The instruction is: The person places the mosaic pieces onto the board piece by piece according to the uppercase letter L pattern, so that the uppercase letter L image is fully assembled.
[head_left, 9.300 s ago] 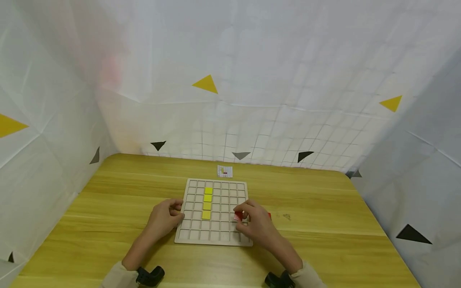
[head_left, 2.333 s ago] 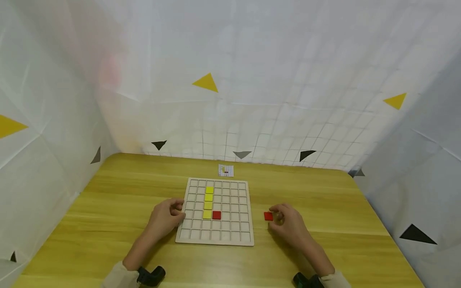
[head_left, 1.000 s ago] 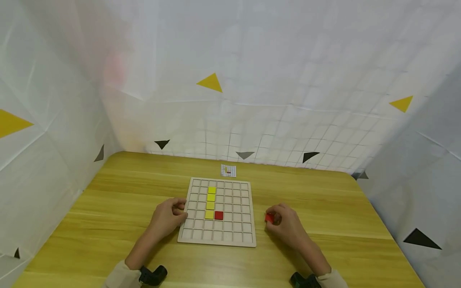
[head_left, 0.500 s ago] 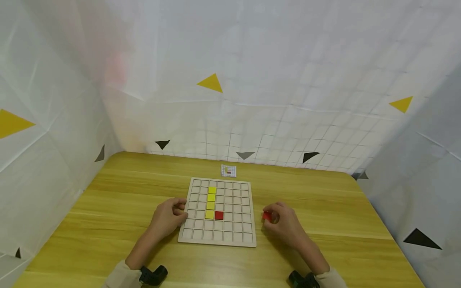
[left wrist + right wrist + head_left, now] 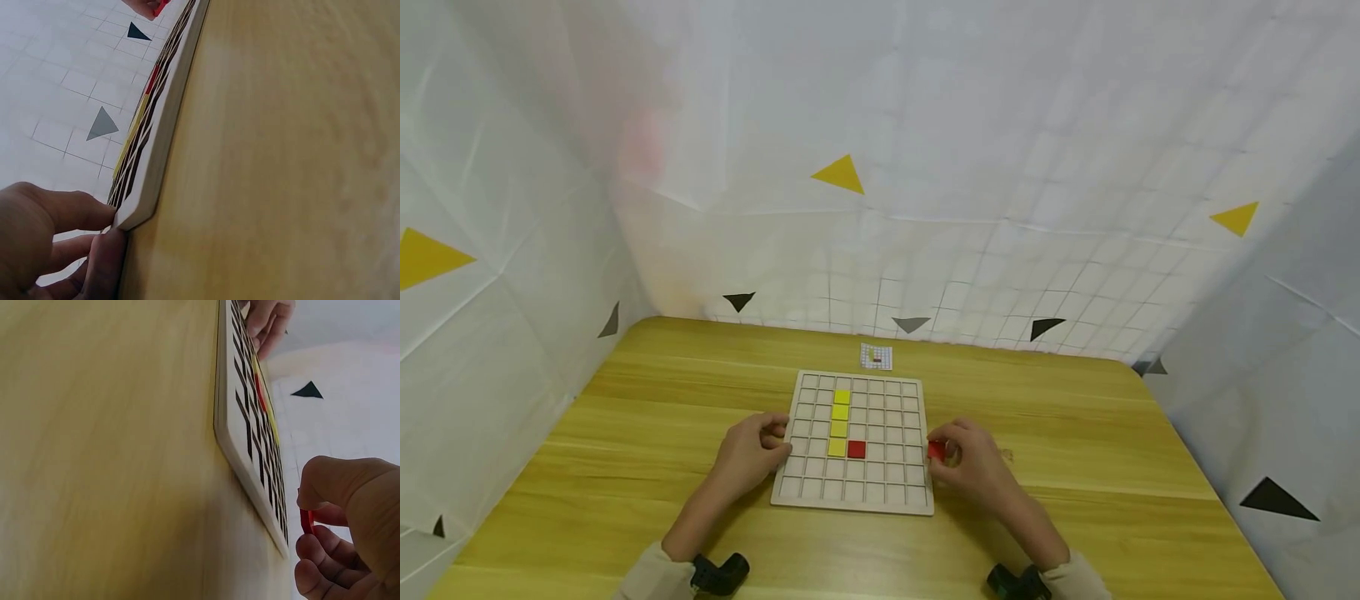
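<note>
A light wooden grid board (image 5: 852,508) lies on the table. In one of its columns several yellow square tiles (image 5: 838,428) form a line, and a red square tile (image 5: 856,449) fills the cell right of the lowest one. My left hand (image 5: 747,454) holds the board's left edge between thumb and fingers, as the left wrist view shows near a corner. Between thumb and fingertips, my right hand (image 5: 976,467) pinches a second red tile (image 5: 306,520) close by the board's right edge. In the right wrist view that tile is seen on edge, raised above the table surface.
Behind the board lies a small printed card (image 5: 876,357) with a grid and coloured squares. The wooden table (image 5: 1060,433) ends at white sheeting (image 5: 1000,167) at the back and sides, marked with yellow, black and grey triangles.
Earlier, my right hand put the first red tile into the board, then reached to the second one on the table. It has picked that up and moved left. The left hand stays put.
</note>
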`<state>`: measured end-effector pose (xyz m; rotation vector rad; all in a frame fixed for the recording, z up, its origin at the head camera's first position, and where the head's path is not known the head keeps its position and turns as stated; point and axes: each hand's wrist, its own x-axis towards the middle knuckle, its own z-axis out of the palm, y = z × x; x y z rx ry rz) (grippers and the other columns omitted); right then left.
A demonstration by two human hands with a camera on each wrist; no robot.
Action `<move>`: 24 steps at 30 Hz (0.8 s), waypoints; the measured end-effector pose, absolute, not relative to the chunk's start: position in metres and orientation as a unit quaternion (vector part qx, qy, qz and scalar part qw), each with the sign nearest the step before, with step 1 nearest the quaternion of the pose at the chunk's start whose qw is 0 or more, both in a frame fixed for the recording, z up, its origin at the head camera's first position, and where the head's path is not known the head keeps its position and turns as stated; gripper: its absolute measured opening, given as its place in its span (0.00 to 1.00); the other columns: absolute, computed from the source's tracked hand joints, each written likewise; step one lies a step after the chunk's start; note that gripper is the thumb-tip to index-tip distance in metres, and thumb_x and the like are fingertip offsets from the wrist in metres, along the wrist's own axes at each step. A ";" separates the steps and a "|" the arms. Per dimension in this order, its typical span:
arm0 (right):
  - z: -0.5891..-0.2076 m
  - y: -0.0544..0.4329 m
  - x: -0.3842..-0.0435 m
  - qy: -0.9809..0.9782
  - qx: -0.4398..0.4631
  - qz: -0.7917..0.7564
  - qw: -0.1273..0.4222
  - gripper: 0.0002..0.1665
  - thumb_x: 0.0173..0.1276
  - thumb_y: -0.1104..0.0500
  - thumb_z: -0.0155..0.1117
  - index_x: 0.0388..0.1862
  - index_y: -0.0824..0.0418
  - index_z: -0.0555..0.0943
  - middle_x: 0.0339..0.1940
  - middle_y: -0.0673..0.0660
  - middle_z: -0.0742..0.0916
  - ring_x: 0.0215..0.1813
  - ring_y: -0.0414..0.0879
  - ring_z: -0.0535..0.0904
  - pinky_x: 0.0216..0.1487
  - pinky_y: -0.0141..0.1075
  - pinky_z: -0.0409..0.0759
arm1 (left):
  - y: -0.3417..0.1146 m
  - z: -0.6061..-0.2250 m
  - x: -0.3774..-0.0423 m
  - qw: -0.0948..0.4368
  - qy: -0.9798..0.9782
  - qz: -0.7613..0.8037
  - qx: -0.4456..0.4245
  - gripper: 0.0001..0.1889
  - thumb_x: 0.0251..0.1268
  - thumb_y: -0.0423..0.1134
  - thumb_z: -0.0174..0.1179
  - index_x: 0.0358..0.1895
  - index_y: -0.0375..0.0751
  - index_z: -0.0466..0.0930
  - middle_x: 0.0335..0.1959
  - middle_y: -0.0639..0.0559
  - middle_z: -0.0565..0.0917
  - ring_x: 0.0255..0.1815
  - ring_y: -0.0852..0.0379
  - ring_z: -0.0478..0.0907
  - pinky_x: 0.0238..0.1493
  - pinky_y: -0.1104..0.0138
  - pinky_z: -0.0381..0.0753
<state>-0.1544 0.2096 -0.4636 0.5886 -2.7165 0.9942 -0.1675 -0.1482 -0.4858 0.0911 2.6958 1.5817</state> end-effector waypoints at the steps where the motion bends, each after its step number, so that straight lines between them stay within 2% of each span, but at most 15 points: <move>1: -0.464 0.208 -0.154 -0.914 0.206 0.336 0.098 0.15 0.51 0.68 0.75 0.40 0.61 0.87 0.32 0.50 0.79 0.30 0.44 0.75 0.28 0.31 0.75 | -0.148 -0.486 -0.167 0.007 0.862 0.505 0.029 0.22 0.58 0.29 0.68 0.58 0.33 0.81 0.41 0.49 0.82 0.39 0.56 0.81 0.36 0.65 0.80; 11: -0.460 0.187 -0.155 -0.916 0.216 0.332 0.069 0.17 0.50 0.66 0.78 0.41 0.59 0.86 0.34 0.48 0.78 0.32 0.46 0.74 0.30 0.31 0.75 | -0.149 -0.488 -0.168 0.005 0.864 0.502 0.028 0.22 0.58 0.29 0.68 0.58 0.34 0.81 0.41 0.50 0.82 0.39 0.57 0.81 0.36 0.65 0.80; 24: -0.462 0.169 -0.159 -0.904 0.252 0.339 0.071 0.16 0.51 0.68 0.74 0.40 0.59 0.86 0.34 0.48 0.78 0.32 0.45 0.75 0.30 0.31 0.76 | -0.148 -0.487 -0.168 0.002 0.863 0.504 0.030 0.22 0.58 0.29 0.68 0.57 0.33 0.81 0.40 0.50 0.82 0.38 0.57 0.81 0.37 0.65 0.80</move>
